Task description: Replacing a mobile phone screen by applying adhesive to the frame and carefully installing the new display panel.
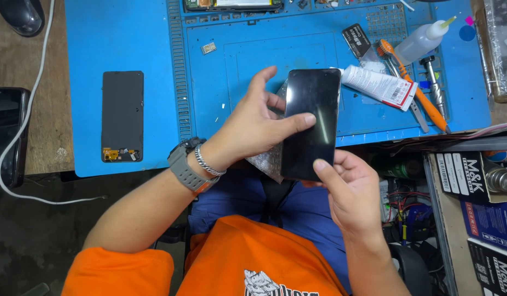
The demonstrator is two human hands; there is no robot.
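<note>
A black glossy phone screen panel (311, 123) is held upright above the near edge of the blue work mat (127, 38). My left hand (253, 126) grips its left edge, thumb pressed on the glass, and also pinches a silver bubble-wrap bag (267, 160) behind the panel. My right hand (349, 189) supports the panel's lower end, thumb on its bottom right corner. A grey watch and a chain bracelet sit on my left wrist.
Another dark display panel (122, 116) lies face down on the mat's left part. A white glue tube (378, 85), orange-handled brush (415, 90), screwdriver (435, 87) and squeeze bottle (423, 41) lie at the right. A mouse (20, 15) and white cable (23, 131) lie left; boxes (478, 208) stand lower right.
</note>
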